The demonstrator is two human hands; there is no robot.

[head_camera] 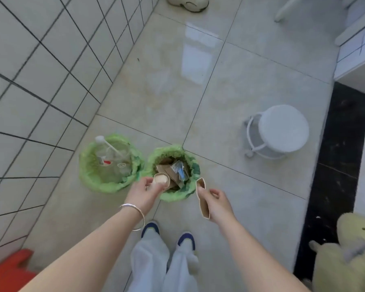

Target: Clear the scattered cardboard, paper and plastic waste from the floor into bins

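At frame centre, the left hand [144, 189] grips a paper cup [161, 179] and the right hand [216, 204] pinches a flattened cardboard tube [203, 199] over a green-lined bin [190, 165].

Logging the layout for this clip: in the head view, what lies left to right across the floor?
Red stool → bin with plastic bottles → bin with cardboard → white round stool → plush toy.

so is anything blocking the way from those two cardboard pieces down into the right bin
Nothing visible does. The paper cup in the left hand hangs over the right bin; the flattened tube in the right hand is at its rim, mouth open.
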